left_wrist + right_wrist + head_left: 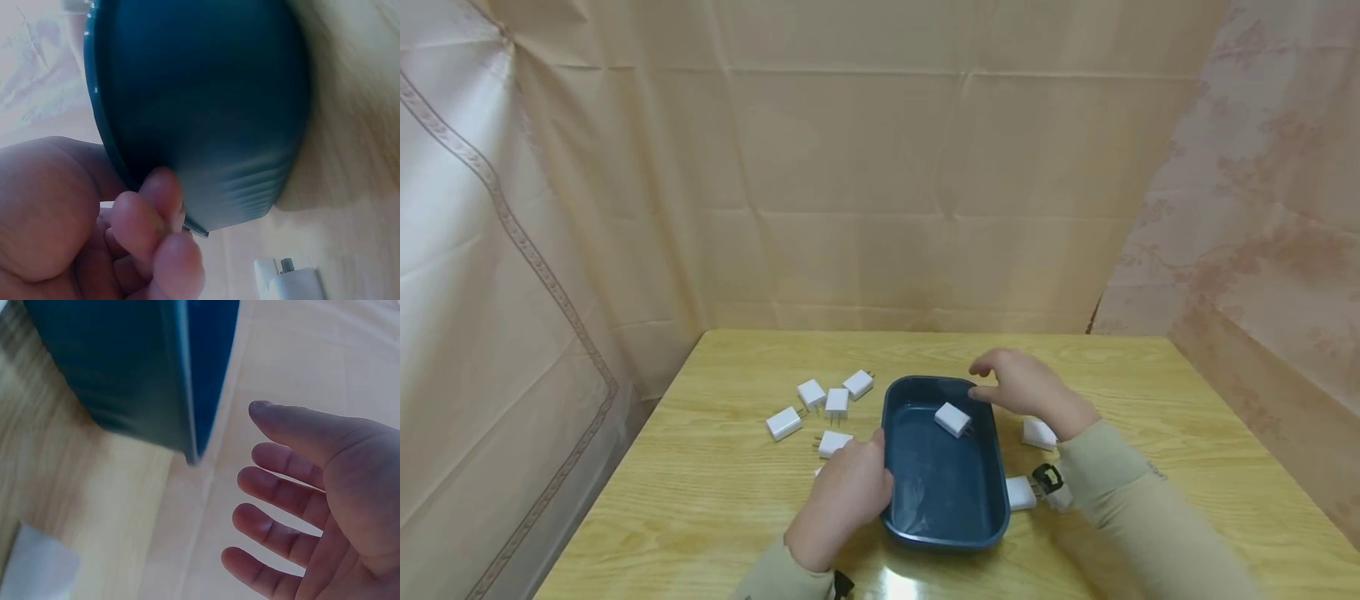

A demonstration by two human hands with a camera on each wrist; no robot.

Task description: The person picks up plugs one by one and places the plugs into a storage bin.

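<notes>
Blue tray [943, 479] sat between both hands, long axis running away from the person; left hand [850, 479] gripped its left rim, thumb inside, fingers curled outside. Right hand [1026, 383] was spread wide, holding nothing, just off the far right corner, gap to the rim visible in the right wrist view. White adapter [952, 419] lay inside, far end, nearer the right hand, prongs toward the right wall.
</notes>
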